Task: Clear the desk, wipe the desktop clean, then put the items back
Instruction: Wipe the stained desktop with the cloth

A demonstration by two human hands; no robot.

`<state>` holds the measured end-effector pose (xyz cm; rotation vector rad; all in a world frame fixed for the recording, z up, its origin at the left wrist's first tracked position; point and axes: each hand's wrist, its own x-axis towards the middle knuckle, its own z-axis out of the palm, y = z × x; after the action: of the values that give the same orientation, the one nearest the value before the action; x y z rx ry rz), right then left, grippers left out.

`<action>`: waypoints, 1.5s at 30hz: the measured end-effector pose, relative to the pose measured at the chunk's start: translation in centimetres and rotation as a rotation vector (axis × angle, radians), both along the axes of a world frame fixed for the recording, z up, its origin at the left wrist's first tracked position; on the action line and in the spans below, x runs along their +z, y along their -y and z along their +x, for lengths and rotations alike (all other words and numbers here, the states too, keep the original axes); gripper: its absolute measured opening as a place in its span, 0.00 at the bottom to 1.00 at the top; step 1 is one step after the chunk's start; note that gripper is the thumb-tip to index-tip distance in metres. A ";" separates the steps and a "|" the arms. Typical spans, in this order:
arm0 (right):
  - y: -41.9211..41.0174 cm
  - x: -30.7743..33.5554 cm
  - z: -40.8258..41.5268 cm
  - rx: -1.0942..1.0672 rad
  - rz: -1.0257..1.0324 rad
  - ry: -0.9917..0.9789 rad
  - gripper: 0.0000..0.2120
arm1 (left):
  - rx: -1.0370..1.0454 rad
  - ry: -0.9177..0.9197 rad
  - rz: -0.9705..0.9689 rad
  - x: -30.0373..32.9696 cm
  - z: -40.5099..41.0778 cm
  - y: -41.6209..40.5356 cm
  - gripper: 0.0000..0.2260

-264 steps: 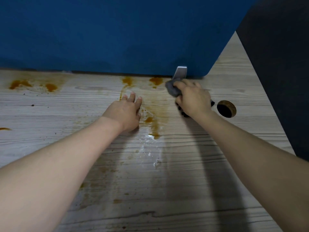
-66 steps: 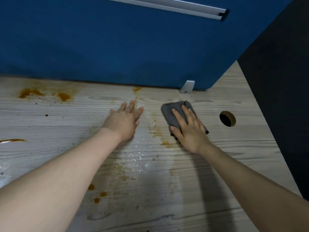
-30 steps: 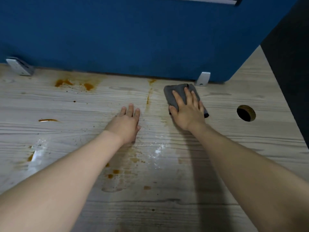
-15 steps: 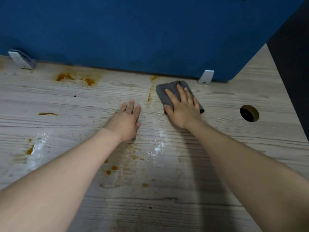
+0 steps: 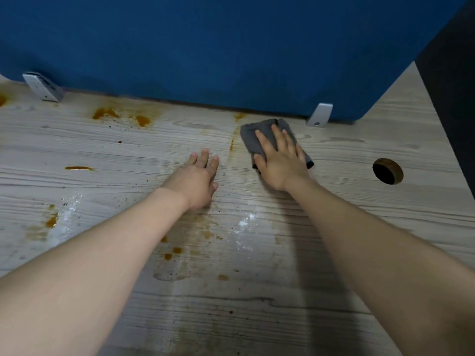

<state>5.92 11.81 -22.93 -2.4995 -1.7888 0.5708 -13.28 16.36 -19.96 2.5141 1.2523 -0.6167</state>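
- Right hand [image 5: 281, 160] lies flat, fingers straight and slightly spread, pressing a grey cloth [image 5: 253, 140] onto the desk [image 5: 334, 291] at the far side, just near of the blue partition [image 5: 231, 47].
- Left hand [image 5: 198, 179] rests palm-down on the bare wood, fingers straight and close together, holding nothing; it appears to serve as a brace.
- Cloth is folded, mostly under the palm, with its far-left corner showing.
- Stains noted: an orange streak [image 5: 232, 142] just left of the cloth; two orange blots [image 5: 120, 116] far left by the partition; a dash [image 5: 78, 168] at left; scattered spots [image 5: 172, 253] near, between the forearms; a wet sheen [image 5: 244, 222] near the right wrist.
- Fixtures: two metal brackets [image 5: 320, 115] at the partition foot; a cable hole [image 5: 387, 171] at right.
- Judgement: wiping is mid-course; no items seen on the desk, much staining remains.
- Recommendation: keep even palm pressure, sweep left across the streak in overlapping passes, refold to a clean face, work into the partition edge, then the near spots.
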 end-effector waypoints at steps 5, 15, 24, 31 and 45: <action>4.6 0.1 -4.4 0.038 0.086 -0.018 0.26 | -0.003 0.010 -0.012 0.2 -0.1 0.0 0.28; 1.9 0.7 1.1 -0.085 0.030 0.010 0.26 | -0.152 0.101 0.277 2.3 0.8 -3.1 0.11; -2.0 0.2 2.4 -0.312 0.123 0.136 0.25 | -0.082 0.138 0.178 0.2 -2.7 -7.8 0.21; -5.8 -0.1 -1.5 -0.520 0.191 0.195 0.25 | -0.147 0.207 0.200 -2.0 -3.9 -8.4 0.24; -7.0 0.7 -0.8 -0.709 0.101 0.182 0.20 | -0.181 0.210 0.208 -1.5 -3.9 -8.8 0.24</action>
<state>5.08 18.83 -22.20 -2.9072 -0.8058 0.2063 -17.22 25.14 -21.50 2.7983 1.0706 -0.2595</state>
